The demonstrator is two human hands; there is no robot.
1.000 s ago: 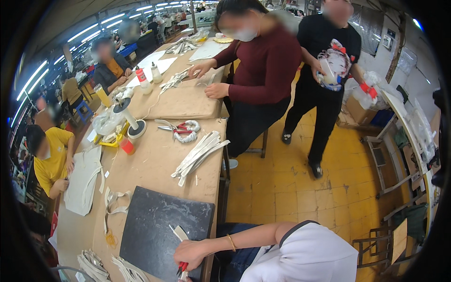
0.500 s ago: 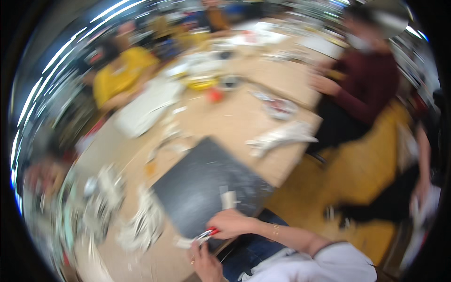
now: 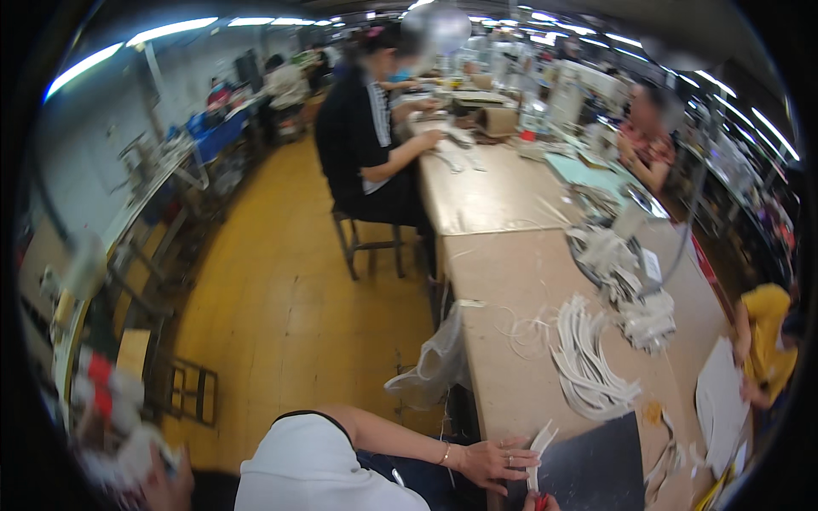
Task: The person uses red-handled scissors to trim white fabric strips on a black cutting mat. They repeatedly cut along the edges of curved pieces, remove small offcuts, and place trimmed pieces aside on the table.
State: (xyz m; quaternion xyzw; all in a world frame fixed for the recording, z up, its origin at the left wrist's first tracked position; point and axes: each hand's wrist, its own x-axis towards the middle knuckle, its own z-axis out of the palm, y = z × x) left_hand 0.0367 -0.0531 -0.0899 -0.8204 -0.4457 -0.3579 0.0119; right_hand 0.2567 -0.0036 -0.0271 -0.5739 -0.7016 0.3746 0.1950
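Observation:
My left hand reaches from the lower left onto the near end of the long tan worktable. Its fingers pinch a narrow white strip that stands up at the edge of a dark cutting mat. Only the top of my right hand shows at the bottom edge, just below the strip, with a small red-handled tool in it. A fanned pile of white strips lies on the table beyond the mat.
A clear plastic bag hangs off the table's near edge. A person in black sits on a stool at the table's left side; others sit along its right side and far end. Yellow floor and metal racks lie to my left.
The view has swung from the table and mat round to the other direction, so the table now runs along the right and the floor lies left. Both hands stay at the mat's edge.

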